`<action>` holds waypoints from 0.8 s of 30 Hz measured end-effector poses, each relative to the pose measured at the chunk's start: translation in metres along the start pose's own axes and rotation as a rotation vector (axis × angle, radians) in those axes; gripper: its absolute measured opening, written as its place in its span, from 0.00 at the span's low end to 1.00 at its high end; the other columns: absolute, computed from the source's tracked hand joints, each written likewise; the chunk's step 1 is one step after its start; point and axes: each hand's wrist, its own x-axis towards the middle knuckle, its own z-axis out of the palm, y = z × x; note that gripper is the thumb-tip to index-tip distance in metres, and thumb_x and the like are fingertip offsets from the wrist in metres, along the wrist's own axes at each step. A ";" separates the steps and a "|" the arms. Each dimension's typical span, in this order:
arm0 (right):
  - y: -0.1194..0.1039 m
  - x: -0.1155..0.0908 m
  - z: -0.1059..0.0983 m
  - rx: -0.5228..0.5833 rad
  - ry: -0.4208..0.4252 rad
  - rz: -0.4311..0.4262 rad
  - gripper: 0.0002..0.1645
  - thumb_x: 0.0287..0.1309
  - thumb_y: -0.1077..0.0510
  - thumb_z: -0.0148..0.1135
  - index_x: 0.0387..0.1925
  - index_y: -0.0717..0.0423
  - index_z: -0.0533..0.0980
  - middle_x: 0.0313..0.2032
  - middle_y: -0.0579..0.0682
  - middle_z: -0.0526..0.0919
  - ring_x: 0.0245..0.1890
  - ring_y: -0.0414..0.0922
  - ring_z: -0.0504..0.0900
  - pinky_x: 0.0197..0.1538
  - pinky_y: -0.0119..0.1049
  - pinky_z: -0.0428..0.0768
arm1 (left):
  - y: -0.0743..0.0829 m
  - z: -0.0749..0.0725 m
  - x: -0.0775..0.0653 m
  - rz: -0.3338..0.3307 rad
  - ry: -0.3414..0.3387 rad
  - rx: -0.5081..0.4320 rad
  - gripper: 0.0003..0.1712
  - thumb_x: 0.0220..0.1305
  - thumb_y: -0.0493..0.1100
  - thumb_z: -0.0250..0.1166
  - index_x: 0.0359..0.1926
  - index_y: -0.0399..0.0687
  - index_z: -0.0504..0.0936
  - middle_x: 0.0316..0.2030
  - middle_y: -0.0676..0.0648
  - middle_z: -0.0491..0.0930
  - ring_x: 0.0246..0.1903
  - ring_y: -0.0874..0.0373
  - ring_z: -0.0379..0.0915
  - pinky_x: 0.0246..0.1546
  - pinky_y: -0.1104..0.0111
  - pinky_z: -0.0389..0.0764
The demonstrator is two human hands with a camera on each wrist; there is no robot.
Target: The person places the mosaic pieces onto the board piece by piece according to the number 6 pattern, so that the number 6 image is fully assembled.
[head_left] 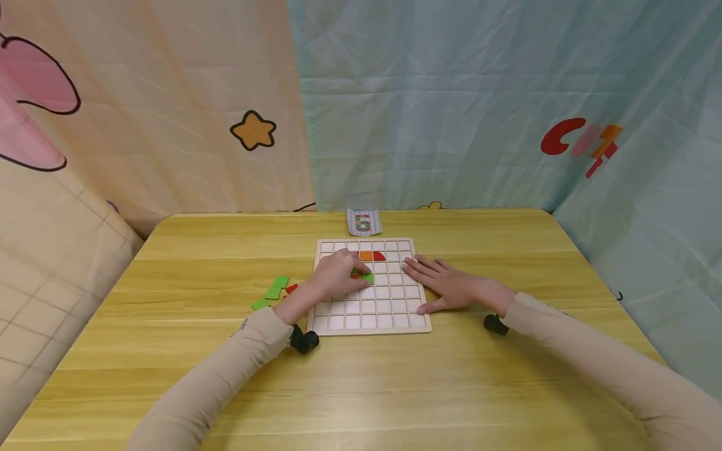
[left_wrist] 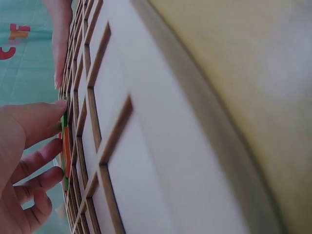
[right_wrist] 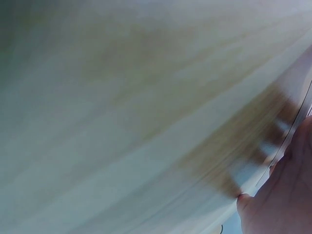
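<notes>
Printed curtains (head_left: 395, 125) are hung behind a wooden table (head_left: 395, 394), on which a gridded board (head_left: 369, 330) is laid; a green tile (head_left: 368, 279), near the board's middle, is pinched between thumb and fingers of the left hand (head_left: 340, 274), reached inward over the grid; the right hand (head_left: 448, 287) is rested across the right edge, fingers straight and spread.

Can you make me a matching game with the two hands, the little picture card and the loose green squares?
Things:
1. left hand
2. right hand
3. picture card
4. loose green tiles

Matches:
A. beyond the far edge of the grid board
B. spread out at the board's right edge
C. lying off the board, to its left
D. pinching a green tile

Pairs: 1-D, 2-B, 3-A, 4-C
</notes>
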 end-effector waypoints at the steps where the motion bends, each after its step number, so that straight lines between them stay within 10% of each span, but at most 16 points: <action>1: 0.000 0.000 0.000 0.000 -0.001 0.001 0.57 0.61 0.30 0.51 0.76 0.53 0.37 0.77 0.53 0.35 0.76 0.56 0.33 0.72 0.62 0.41 | 0.000 0.000 0.000 0.003 0.000 0.005 0.15 0.56 0.53 0.70 0.44 0.55 0.88 0.43 0.52 0.84 0.45 0.56 0.74 0.37 0.63 0.79; 24: -0.002 0.000 0.000 -0.014 0.000 -0.014 0.57 0.61 0.31 0.51 0.76 0.55 0.38 0.76 0.55 0.35 0.76 0.57 0.33 0.72 0.62 0.41 | -0.005 -0.018 -0.021 -0.038 0.079 -0.016 0.15 0.59 0.49 0.68 0.46 0.51 0.87 0.46 0.48 0.83 0.45 0.53 0.72 0.35 0.64 0.77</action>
